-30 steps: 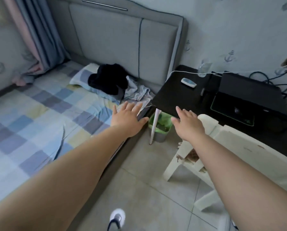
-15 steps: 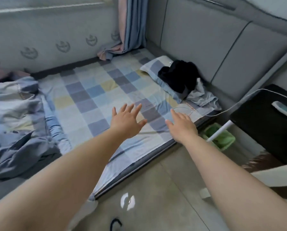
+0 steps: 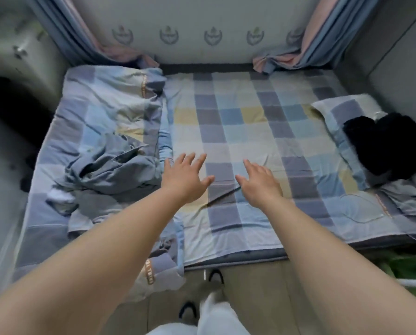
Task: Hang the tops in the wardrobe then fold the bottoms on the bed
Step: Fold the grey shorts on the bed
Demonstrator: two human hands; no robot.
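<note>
Bed (image 3: 238, 131) lies under both spread hands, left (image 3: 181, 180) and right (image 3: 260, 183), between quilt (image 3: 110, 131) and black clothes (image 3: 390, 143).

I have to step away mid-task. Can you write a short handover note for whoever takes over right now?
Left hand and right hand: both open, holding nothing, stretched over the checked bed sheet.
Clothes: grey-blue garments crumpled on the quilt at the left; black garment on the pillow at the right.
Done: nothing shown hung or folded.
Left: sort the clothes, hang the tops, fold the bottoms. The wardrobe is not in view.
</note>
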